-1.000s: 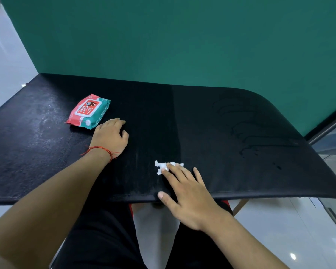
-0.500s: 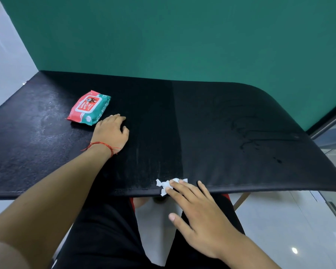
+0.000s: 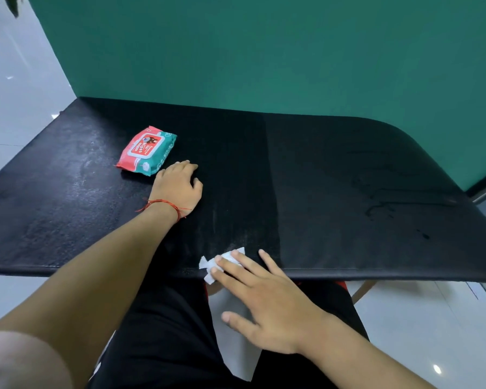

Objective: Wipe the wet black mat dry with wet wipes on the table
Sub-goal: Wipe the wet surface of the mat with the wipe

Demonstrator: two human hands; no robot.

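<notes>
**Operator:** What changed in that last second?

**Observer:** Your right hand (image 3: 267, 301) pulled the wipe (image 3: 208, 266) toward you. It was further in on the black mat (image 3: 320, 178). Now it sits at the near edge, one corner hanging over the rim. Your fingers lie straight and spread on it, pressing rather than gripping.

**Operator:** And my left hand?

**Observer:** Your left hand (image 3: 177, 186) hasn't moved. It is flat on the mat that covers the counter, fingers relaxed and holding nothing, just beside the wipes pack (image 3: 146, 150).

**Operator:** So is the mat dry?

**Observer:** I'd say not. That stroke covered only a middle strip. Wet streaks (image 3: 382, 206) show toward the far right, well apart from the wipe. You'll likely need to work rightward, and mind the wipe doesn't slip off the edge.
</notes>
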